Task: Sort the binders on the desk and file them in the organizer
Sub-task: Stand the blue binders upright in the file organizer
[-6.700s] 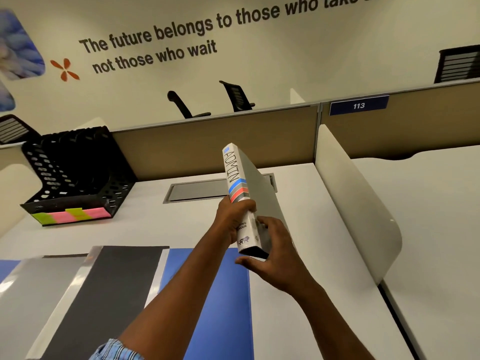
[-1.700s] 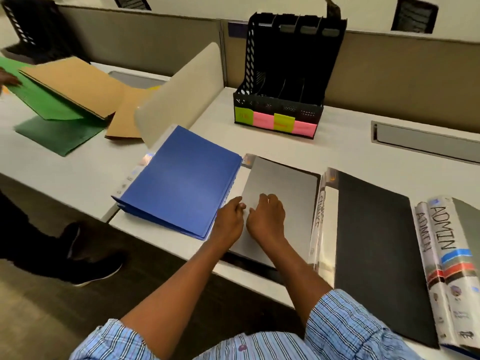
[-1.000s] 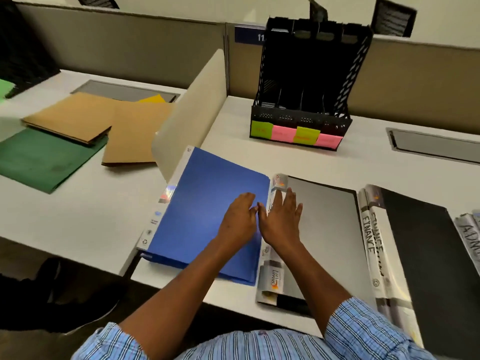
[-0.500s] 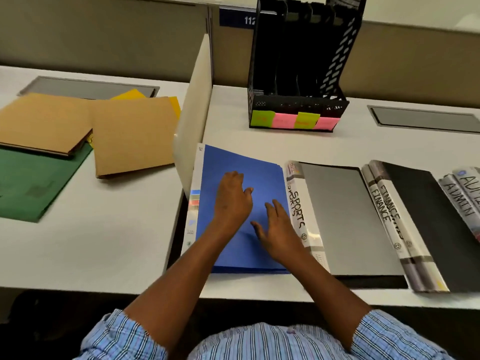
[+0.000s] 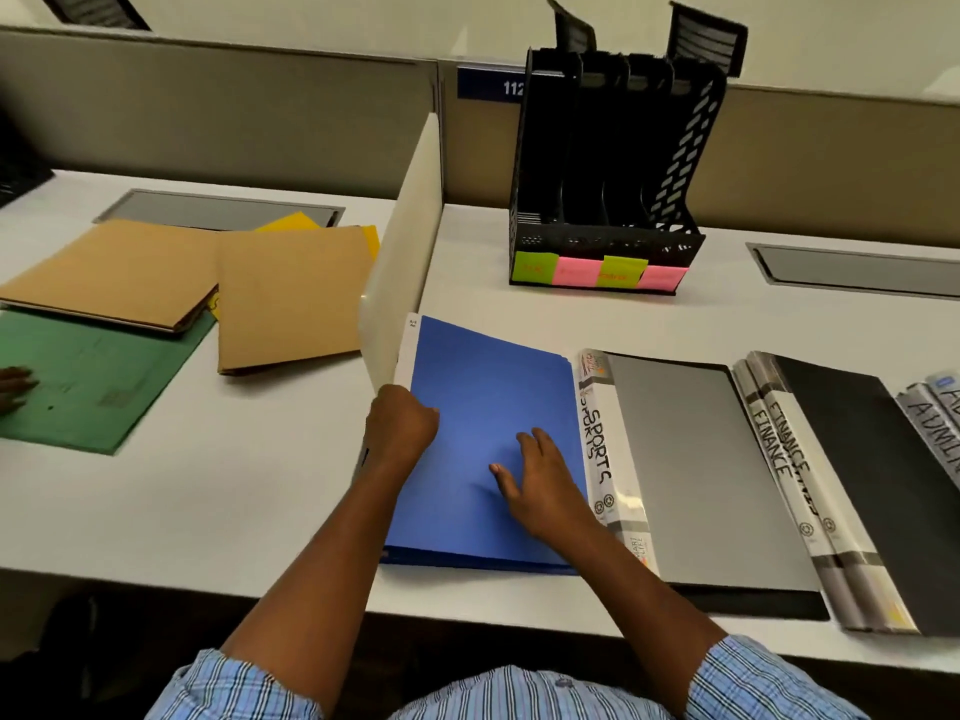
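Note:
A blue binder (image 5: 488, 397) lies flat at the desk's front edge, its white spine to the left. My left hand (image 5: 402, 426) is curled around that spine edge. My right hand (image 5: 540, 480) rests flat on the blue cover, fingers spread. To the right lie a grey binder marked SPORTS (image 5: 696, 470), a black binder marked FINANCE (image 5: 852, 480) and a binder marked ADMIN (image 5: 935, 428) at the frame's right edge. The black organizer (image 5: 608, 163) with several slots and green and pink sticky notes stands at the back of the desk.
A cream divider panel (image 5: 405, 241) stands just left of the blue binder. On the neighbouring desk lie brown folders (image 5: 291, 293) and a green folder (image 5: 88, 376), with another person's hand (image 5: 13, 389) at the far left. A grey cable hatch (image 5: 857, 270) sits back right.
My left hand has slid from the blue cover to its spine edge and curled shut on it. My right hand has shifted slightly right on the cover. The view has tilted a little.

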The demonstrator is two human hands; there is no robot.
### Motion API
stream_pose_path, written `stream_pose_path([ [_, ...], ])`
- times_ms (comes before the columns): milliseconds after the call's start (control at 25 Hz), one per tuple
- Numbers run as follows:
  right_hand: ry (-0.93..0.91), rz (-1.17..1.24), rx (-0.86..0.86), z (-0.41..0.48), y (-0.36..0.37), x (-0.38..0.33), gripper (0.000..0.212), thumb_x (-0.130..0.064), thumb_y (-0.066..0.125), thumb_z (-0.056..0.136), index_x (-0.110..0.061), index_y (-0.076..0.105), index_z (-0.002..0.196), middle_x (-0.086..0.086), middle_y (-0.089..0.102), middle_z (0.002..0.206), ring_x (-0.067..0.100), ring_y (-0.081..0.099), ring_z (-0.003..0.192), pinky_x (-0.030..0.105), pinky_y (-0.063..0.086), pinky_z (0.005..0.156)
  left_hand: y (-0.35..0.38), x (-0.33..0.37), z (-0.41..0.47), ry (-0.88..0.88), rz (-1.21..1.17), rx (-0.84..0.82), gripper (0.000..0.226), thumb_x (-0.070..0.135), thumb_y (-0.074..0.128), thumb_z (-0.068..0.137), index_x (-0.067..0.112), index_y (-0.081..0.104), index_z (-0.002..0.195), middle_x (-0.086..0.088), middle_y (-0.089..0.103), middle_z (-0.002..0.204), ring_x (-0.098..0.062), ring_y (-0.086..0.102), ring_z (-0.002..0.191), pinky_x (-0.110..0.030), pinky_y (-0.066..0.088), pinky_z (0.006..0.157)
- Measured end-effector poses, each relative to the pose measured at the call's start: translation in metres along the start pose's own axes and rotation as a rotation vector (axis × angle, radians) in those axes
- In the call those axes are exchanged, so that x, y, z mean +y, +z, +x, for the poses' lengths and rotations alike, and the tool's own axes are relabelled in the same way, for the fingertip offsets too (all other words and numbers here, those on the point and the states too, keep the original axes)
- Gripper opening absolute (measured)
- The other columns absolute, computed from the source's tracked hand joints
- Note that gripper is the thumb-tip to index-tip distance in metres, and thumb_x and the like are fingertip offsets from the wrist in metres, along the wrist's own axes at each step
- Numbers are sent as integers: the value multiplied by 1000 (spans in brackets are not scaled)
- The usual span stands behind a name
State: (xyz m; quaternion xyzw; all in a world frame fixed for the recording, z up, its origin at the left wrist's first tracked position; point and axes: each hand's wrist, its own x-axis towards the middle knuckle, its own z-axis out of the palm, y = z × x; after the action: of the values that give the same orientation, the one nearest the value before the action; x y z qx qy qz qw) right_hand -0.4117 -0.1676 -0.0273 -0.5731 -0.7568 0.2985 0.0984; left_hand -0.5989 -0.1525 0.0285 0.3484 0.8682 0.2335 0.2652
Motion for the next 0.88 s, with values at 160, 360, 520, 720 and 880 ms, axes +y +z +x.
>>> stream_pose_path([
  [160, -94, 19, -112, -1, -3, -1, 67, -50, 47, 95, -8, 31, 144, 13, 32, 149, 27, 30, 137, 32, 25, 112, -3, 6, -6, -27, 102, 28, 26, 13, 67, 81, 0, 56, 101, -16, 63, 106, -31, 61, 96, -29, 40, 67],
  [360, -203, -4, -154, -13, -1, 19, 78, -61, 45, 90, -14, 24, 149, 10, 10, 159, 24, 10, 146, 36, 12, 119, -5, 18, -20, -47, -94, 127, 37, 10, 76, 70, -5, 59, 99, -18, 65, 100, -33, 63, 89, -31, 46, 64],
  [520, -231, 56, -212, -23, -18, 24, 91, -73, 42, 83, -23, 10, 152, 1, -5, 161, 19, -3, 148, 37, 6, 120, -33, 30, -21, -100, -492, -152, 33, 6, 84, 64, -8, 67, 89, -21, 71, 86, -23, 68, 58, -26, 52, 48],
  [720, -195, 141, -255, -21, -58, 19, 97, -78, 45, 76, -29, 8, 151, -3, 1, 160, 18, 4, 147, 41, 17, 119, -44, 71, -28, -63, -534, -388, 18, 5, 76, 74, -3, 64, 85, -15, 72, 72, -24, 69, 57, -28, 56, 50],
  [880, -44, 265, -50, -15, -82, -9, 77, -68, 40, 85, -20, 30, 145, 1, 33, 149, 19, 33, 136, 36, 32, 112, -42, 100, -37, -27, -610, -410, 22, 1, 70, 76, -5, 61, 95, -16, 68, 72, -27, 66, 56, -34, 57, 53],
])
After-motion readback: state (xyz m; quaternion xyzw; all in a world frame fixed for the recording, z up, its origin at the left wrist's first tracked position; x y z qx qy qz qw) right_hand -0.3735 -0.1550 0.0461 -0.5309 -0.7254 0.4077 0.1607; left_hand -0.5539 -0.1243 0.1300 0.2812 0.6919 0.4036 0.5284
